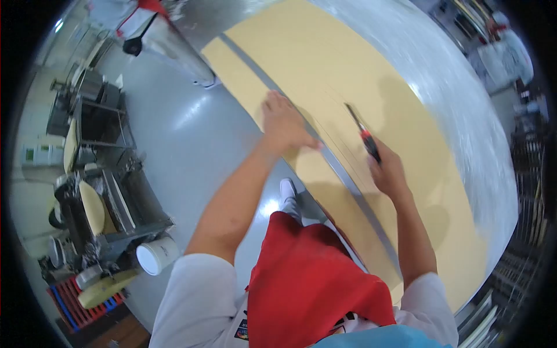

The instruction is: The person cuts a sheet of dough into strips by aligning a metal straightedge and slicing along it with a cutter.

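Observation:
A wide sheet of tan dough or similar flat material [406, 168] covers much of the table. Across it, near its left edge, lies a long grey metal straightedge [361, 200]. My left hand [284, 123] rests on the straightedge and the sheet, fingers apart, thumb stretched over the metal. To the right of the straightedge, my right hand [387, 171] is closed around the red and black handle of a knife [368, 142]. Its blade points up and away from me, over the sheet. Thin lines run along the sheet between the knife and the straightedge.
A shiny, plastic-like table surface [458, 104] borders the sheet. At the left stand metal racks [107, 122] with equipment and a white bucket [158, 256]. One person [168, 46] stands at the table's far left, another [502, 58] at the upper right.

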A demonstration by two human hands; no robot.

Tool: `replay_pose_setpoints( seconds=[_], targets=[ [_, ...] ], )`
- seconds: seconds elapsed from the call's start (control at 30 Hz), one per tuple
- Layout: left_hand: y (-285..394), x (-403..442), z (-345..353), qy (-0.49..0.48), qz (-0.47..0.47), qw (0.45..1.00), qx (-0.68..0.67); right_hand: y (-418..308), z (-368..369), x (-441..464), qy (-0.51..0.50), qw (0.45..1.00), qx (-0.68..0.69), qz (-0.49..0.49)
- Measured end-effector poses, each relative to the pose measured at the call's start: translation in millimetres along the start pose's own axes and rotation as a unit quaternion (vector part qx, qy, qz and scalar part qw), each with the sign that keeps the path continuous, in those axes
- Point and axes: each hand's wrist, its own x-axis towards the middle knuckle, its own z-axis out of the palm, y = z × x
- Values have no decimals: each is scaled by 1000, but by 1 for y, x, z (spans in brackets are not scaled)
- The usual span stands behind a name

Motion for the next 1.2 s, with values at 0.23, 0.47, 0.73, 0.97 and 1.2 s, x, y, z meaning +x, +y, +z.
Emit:
replay_pose_setpoints(
  seconds=[0.23, 0.47, 0.73, 0.97, 1.2],
  targets=[
    [-13, -7, -11, -39, 38, 996, -69, -137, 134, 305, -106, 989, -85, -53],
    [-23, -3, -3, -52, 58, 990, -117, -179, 191, 416, -52, 986, -121, -97],
    [-28, 1, 5, -48, 79, 986, -138, -202, 182, 429, -137, 980, -137, -51],
    [-18, 3, 24, 28, 51, 993, -98, -247, 166, 464, -238, 956, -168, -31],
    [-14, 0, 26, 40, 45, 995, -78, -240, 147, 444, -286, 938, -197, -19]
  ],
)
